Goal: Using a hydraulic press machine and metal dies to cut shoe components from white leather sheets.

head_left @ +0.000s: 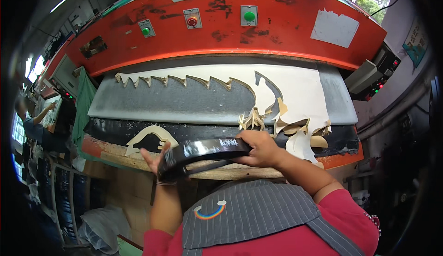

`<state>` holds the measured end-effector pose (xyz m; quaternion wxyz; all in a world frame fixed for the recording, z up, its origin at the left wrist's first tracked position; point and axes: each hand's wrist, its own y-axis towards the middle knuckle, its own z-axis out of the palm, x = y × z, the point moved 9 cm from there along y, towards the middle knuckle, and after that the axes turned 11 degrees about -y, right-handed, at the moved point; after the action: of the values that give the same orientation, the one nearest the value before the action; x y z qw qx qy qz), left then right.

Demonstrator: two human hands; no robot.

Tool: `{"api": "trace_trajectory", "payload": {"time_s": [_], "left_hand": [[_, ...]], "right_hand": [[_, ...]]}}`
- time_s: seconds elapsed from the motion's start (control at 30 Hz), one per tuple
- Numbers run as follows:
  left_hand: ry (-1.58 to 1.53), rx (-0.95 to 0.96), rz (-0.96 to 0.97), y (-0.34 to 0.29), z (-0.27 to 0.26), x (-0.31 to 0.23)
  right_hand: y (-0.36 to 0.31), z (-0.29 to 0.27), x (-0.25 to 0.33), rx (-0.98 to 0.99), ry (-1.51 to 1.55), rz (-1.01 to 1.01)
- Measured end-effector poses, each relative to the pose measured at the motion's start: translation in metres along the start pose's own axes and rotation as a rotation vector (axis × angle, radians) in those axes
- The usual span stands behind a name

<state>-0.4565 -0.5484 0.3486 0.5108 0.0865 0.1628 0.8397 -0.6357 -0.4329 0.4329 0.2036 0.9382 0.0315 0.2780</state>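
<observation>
A black curved band, shaped like a cutting die, is held in front of me above the bench's near edge. My right hand is closed around its right end, with the fingers bent over the rim. At the left end, my left hand bears the die; some of its digits stick out to the side, while the rest are hidden behind the band. Just beyond my left hand, an arched cream cut piece lies on the black strip. Past my right hand, cream sheet material with cut-out curves spreads over the grey cutting board.
A red machine beam with green and red buttons spans the far side. Curled offcuts pile up at the board's right front. Wood edges the bench. Green cloth hangs at left, and another person stands farther off.
</observation>
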Motion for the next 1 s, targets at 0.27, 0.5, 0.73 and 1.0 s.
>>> {"api": "trace_trajectory", "payload": {"time_s": [0.27, 0.5, 0.73, 1.0], "left_hand": [[0.273, -0.637, 0.515, 0.019, -0.074, -0.038], [0.245, -0.471, 0.082, 0.085, -0.102, -0.027], [-0.132, -0.439, -0.135, 0.094, -0.109, 0.054], [-0.141, -0.458, -0.212, 0.102, -0.110, 0.071]], "right_hand": [[0.005, 0.027, 0.039, 0.171, 0.106, 0.040], [-0.028, 0.080, 0.049, 0.560, 0.700, 0.180], [-0.033, 0.078, 0.049, 0.622, 0.794, 0.132], [-0.039, 0.074, 0.042, 0.596, 0.828, 0.167]]}}
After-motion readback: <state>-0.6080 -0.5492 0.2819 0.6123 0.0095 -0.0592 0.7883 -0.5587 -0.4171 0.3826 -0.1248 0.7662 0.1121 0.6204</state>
